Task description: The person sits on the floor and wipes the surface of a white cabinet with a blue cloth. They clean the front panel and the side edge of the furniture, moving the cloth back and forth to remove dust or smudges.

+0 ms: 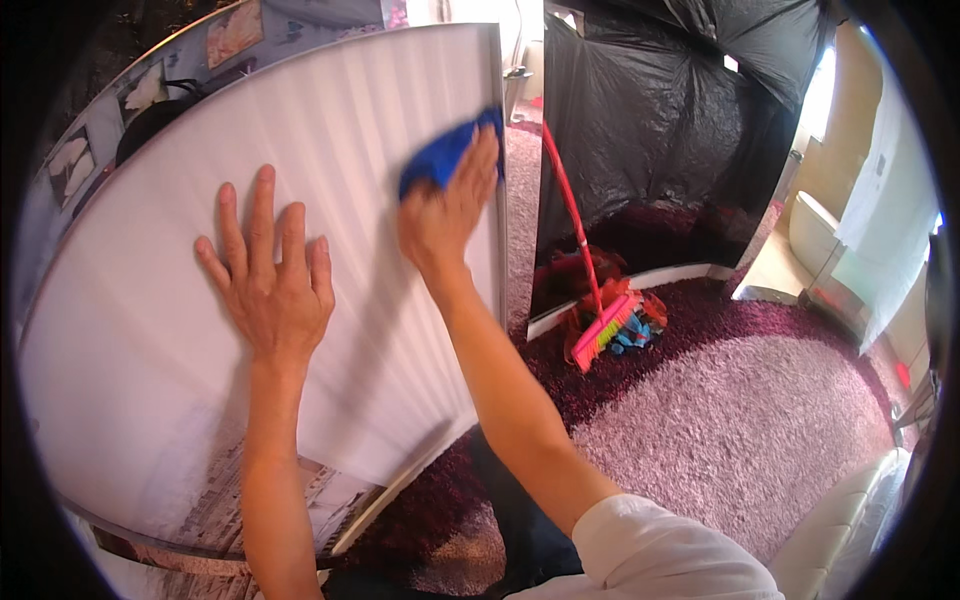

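Observation:
A large white panel [360,247], with a thin metallic edge and faint streaks on its surface, fills the left and middle of the head view. My left hand [274,277] lies flat on it with fingers spread and holds nothing. Near the panel's upper right edge, my right hand [454,199] presses a blue cloth [442,154] against the surface; the hand is slightly blurred. Part of the cloth is hidden under the fingers. A printed picture with a cityscape look shows at the panel's lower part.
A red-handled broom [604,330] leans on black plastic sheeting [667,135], its bristles beside crumpled red and blue scraps [634,334]. A pink and dark purple carpet [712,420] covers the floor. A white padded seat or bed edge [832,517] stands lower right.

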Motion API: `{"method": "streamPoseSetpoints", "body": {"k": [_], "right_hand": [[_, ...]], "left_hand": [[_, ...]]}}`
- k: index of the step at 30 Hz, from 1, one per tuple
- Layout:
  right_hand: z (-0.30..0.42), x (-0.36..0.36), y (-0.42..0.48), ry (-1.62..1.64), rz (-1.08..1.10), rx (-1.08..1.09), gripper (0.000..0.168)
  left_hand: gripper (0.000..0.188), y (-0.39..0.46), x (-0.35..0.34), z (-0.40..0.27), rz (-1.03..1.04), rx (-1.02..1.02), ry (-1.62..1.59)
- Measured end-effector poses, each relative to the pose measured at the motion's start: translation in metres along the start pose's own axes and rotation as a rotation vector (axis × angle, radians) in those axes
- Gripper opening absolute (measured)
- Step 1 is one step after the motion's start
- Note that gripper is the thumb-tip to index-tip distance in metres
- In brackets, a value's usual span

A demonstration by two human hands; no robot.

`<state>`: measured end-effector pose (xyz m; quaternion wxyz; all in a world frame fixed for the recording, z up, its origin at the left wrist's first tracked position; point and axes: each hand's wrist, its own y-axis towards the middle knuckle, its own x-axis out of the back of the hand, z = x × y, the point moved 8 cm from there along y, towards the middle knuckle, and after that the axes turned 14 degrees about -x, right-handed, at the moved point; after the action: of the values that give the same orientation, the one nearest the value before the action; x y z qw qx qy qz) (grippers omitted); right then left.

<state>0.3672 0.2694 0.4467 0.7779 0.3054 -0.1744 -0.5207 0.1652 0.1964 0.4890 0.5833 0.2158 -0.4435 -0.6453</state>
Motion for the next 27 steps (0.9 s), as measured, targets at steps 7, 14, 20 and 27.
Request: {"method": "streamPoseSetpoints", "body": {"k": [7,14,20,27], "right_hand": [[-0.128,0.019,-0.104,-0.053,0.055,-0.035,0.083],[-0.214,0.025,-0.191,0.08,0.084,-0.155,0.075],[-0.202,0.029,-0.191,-0.109,0.164,-0.043,0.074],[-0.118,0.012,-0.118,0.028,0.106,0.097,0.072]], "left_hand": [[0.029,0.006,-0.008,-0.009,-0.027,-0.011,0.038],[0.032,0.002,-0.007,-0.005,0.004,-0.037,0.083],[0.031,0.0,-0.011,-0.005,0.052,-0.019,0.108],[0.028,-0.003,-0.012,-0.006,0.036,-0.014,0.12]]}}
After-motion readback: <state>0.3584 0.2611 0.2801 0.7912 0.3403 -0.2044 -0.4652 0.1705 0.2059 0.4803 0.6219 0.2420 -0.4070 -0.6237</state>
